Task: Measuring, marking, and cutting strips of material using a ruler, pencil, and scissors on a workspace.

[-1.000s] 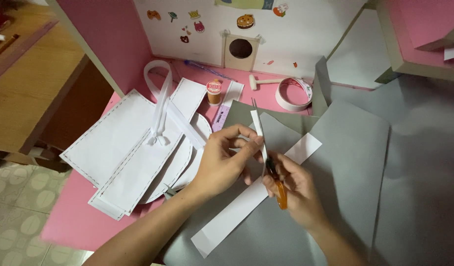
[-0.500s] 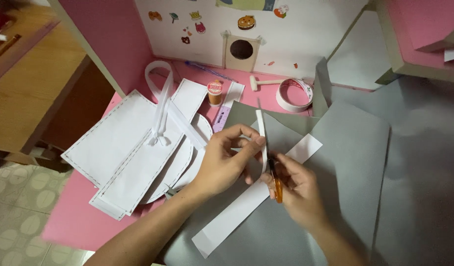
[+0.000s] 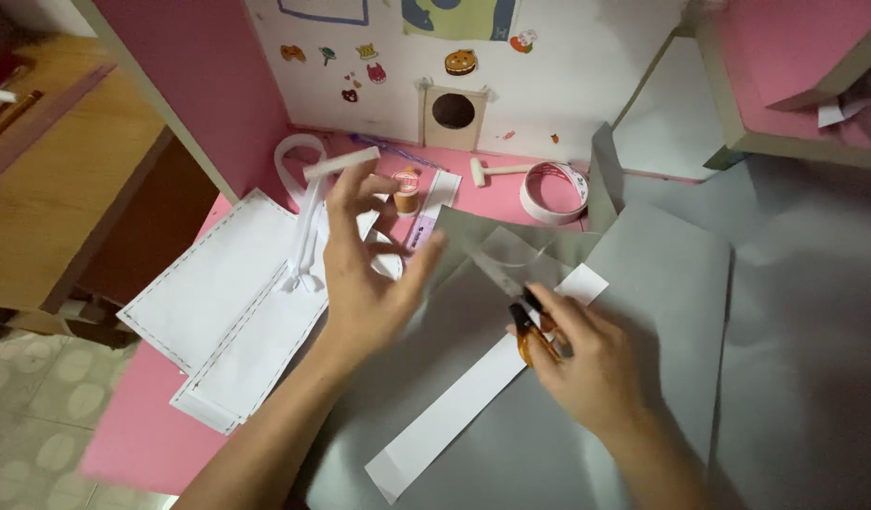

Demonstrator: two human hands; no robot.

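The work in hand is cutting strips from paper with scissors, and this looks like the pause between cuts: a piece has come free and is being lifted away. The left hand [image 3: 364,274] is raised over the middle of the pink desk [image 3: 138,439], its fingertips pinched lightly on a small white strip [image 3: 341,163], the other fingers spread loosely; the strip lies nearly level, its long axis running left to right and tilting up slightly toward the back wall. The right hand [image 3: 596,364] is closed around the orange handles of the scissors [image 3: 515,307], fingers through the loops. The blades look nearly closed and point up and left, toward the desk's back left corner, above the grey sheet [image 3: 662,283]. Under both hands a long white paper strip [image 3: 478,387] lies on the grey sheet, its long axis running from the near edge up toward the back right. White stitched-edge sheets [image 3: 218,293] lie by the left edge, and a thread spool [image 3: 407,194], a tape roll [image 3: 553,189] and a small mallet [image 3: 497,171] sit along the back edge. The next move likely calls for setting the cut piece aside and steadying the long strip before the blades open again.
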